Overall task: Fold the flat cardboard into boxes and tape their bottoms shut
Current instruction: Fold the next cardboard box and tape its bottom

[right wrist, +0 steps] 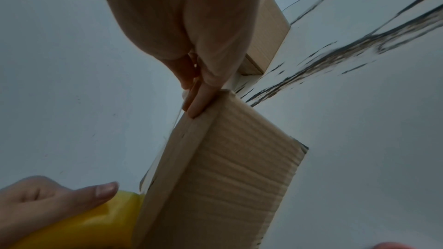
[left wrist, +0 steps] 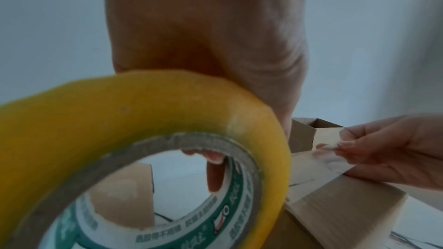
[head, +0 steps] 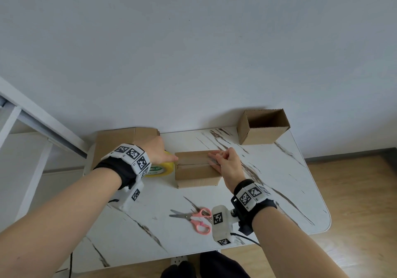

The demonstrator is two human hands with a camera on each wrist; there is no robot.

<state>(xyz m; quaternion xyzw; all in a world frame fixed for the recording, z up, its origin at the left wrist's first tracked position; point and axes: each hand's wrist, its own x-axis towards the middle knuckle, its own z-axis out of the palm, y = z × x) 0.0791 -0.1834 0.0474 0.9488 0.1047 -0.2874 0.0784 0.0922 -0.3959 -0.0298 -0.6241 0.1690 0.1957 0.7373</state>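
Your left hand grips the yellow tape roll, fingers hooked through its core and thumb laid over the outer rim, holding it just beside the left end of the folded box at the centre of the frame. That box sits on the marble-patterned desk with its closed flaps facing up, and a clear strip of tape runs across the top along the seam between them. Your right hand pinches the free end of that strip between thumb and fingertip at the right end of the box, with the other fingers resting on the cardboard edge there. Around the work, a second box stands open-topped toward the upper right of the desk, well apart from your hands. A stack of flat cardboard lies in the left middle of the frame, partly hidden behind your left wrist and the tape roll. Pink-handled scissors lie on the desk below the box, near your right wrist, blades pointing left. A white frame rail crosses the left edge of the frame, and wooden floor shows at the right.
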